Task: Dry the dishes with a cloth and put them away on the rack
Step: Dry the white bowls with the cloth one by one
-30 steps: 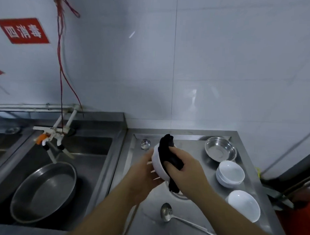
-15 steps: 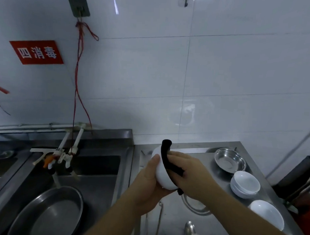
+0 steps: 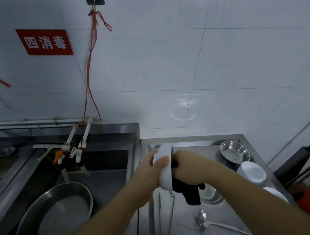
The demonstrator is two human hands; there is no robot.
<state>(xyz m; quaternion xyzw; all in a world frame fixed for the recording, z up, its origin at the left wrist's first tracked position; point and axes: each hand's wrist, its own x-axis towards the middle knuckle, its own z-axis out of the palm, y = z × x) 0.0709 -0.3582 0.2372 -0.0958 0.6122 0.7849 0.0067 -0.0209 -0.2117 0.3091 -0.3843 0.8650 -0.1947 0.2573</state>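
Note:
My left hand (image 3: 149, 171) grips a white bowl (image 3: 163, 177) from its outside, held on edge above the steel counter. My right hand (image 3: 189, 168) holds a black cloth (image 3: 190, 191) against the bowl's inner side; the cloth's end hangs down below the hand. On the counter at the right stand stacked white bowls (image 3: 251, 172), another white bowl (image 3: 275, 194) partly behind my right forearm, and a small steel bowl (image 3: 234, 153). No rack is in view.
A steel ladle (image 3: 202, 220) and chopsticks (image 3: 160, 214) lie on the counter (image 3: 182, 229) below my hands. The sink on the left holds a large steel basin (image 3: 57, 210) under two taps (image 3: 75, 149). A tiled wall stands behind, with red string hanging.
The view has tilted upward toward the wall. The bowl has turned edge-on between my hands, and the cloth now hangs below my right hand instead of draping over the rim.

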